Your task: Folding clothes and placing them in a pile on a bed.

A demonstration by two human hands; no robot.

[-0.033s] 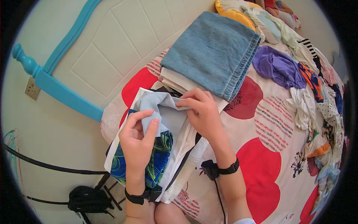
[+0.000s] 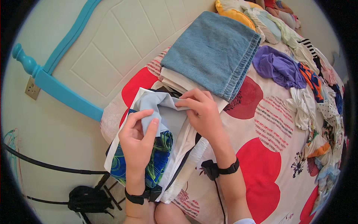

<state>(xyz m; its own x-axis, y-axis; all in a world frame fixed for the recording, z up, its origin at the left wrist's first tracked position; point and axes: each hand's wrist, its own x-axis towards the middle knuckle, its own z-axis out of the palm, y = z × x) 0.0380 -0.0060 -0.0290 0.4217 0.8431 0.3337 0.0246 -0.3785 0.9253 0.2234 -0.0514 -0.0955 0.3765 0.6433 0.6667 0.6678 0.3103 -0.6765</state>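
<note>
A light blue cloth (image 2: 158,102) is pinched between my two hands, its upper edge bunched and raised. My left hand (image 2: 138,138) grips its left part between thumb and fingers. My right hand (image 2: 199,112) pinches the far right edge with its fingertips. Under it lies a blue and green patterned garment (image 2: 160,158), partly covered by my left hand and forearm. White folded fabric (image 2: 179,151) lies beneath these, in a stack in front of me. Just beyond, folded blue denim (image 2: 210,52) tops a pile of light cloth.
Loose clothes lie along the bed's right side, among them a purple garment (image 2: 278,66) and a white one (image 2: 299,108). A yellow pillow (image 2: 235,16) is at the far end. A blue and white headboard (image 2: 71,97) bounds the left; a black bag (image 2: 89,199) sits below.
</note>
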